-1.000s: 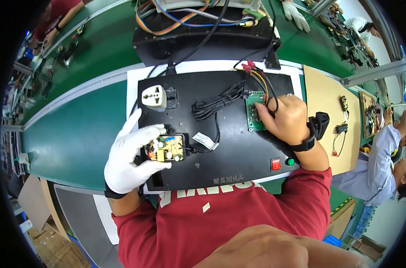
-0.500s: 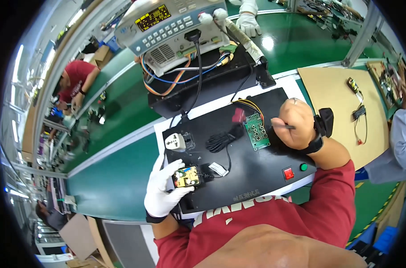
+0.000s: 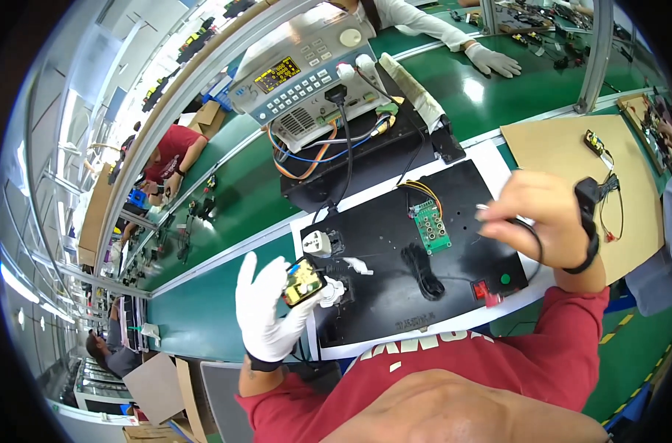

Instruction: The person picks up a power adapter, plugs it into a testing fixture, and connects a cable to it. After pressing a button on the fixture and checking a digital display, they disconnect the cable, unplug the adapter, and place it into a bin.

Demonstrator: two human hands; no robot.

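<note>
My gloved left hand [image 3: 266,314] has a closed grip on the small circuit board [image 3: 303,283] above the counter [image 3: 225,310], bare right hand [image 3: 532,214] pinches a thin wire [image 3: 491,210]; probably mid-test, next joining wire to board.

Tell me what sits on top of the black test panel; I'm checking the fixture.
On the black test panel: a green circuit board, a white socket, a coiled black cable and a red switch. Its near-left corner hides behind the gloved left hand.
</note>
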